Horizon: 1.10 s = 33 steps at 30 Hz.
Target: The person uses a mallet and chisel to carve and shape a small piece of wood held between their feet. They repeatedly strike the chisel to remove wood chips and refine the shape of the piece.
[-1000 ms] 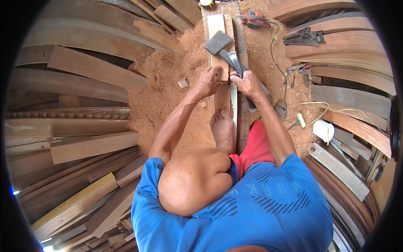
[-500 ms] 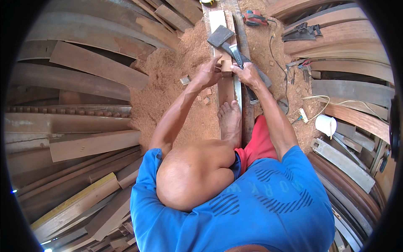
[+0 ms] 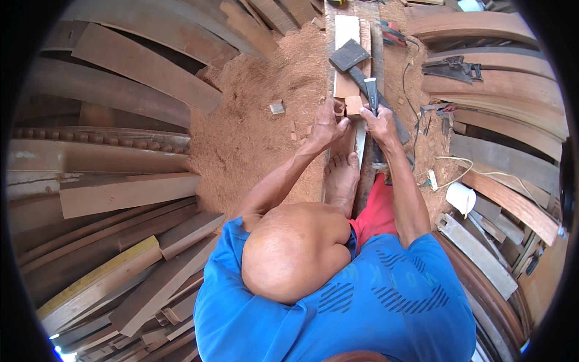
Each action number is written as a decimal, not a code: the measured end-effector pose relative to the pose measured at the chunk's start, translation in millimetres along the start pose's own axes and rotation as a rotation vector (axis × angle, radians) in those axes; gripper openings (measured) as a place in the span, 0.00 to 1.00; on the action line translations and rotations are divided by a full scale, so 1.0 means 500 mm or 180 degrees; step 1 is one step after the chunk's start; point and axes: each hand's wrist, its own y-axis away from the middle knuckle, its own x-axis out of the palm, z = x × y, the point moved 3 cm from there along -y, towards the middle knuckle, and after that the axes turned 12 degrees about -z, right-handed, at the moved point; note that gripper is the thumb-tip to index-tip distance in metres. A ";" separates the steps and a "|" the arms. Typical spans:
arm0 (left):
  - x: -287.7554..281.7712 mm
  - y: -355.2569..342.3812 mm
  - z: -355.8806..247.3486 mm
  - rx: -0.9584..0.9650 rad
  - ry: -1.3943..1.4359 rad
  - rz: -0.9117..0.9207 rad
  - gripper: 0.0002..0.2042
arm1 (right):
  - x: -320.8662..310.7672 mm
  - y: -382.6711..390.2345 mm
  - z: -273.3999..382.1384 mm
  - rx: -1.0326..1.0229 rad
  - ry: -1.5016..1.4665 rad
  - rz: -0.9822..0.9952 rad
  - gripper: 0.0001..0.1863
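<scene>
A small light-brown wooden block sits on the narrow work board between my hands. My left hand is closed at the block's left side, thumb and fingers curled against it. In my right hand is a chisel, its metal end pointing away from me and its dark handle running back under the palm. The right thumb presses the block's right edge. Just beyond lies a mallet with a dark square head, its handle slanting to the right behind the chisel. My bare foot rests on the board.
Sawdust covers the floor, with a small offcut on it. Planks are stacked on both sides. At right lie a red power tool with a cord, a handsaw, a white cup and a pale extension cord.
The view has shifted, so the bench appears further right. My left index finger, stretched out before, is now curled in at the block. The chisel remains in my right hand.
</scene>
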 end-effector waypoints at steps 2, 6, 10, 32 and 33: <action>-0.001 0.002 0.011 0.0003 -0.0268 0.0017 0.23 | -0.011 0.001 0.014 0.0188 -0.0060 0.0178 0.22; 0.006 0.000 0.032 0.0219 -0.0551 0.0157 0.18 | -0.019 -0.002 0.002 0.0422 -0.0103 0.0255 0.21; 0.011 -0.006 0.038 0.0227 -0.0339 0.0139 0.16 | -0.002 0.005 -0.012 0.0519 -0.0306 0.0060 0.17; -0.009 -0.056 -0.025 0.0414 -0.0747 0.0485 0.10 | 0.023 -0.044 -0.005 -0.0693 0.0356 0.0201 0.20; -0.012 -0.059 -0.024 0.0323 -0.0820 0.0488 0.10 | 0.015 -0.038 0.011 -0.0641 0.0276 0.0308 0.20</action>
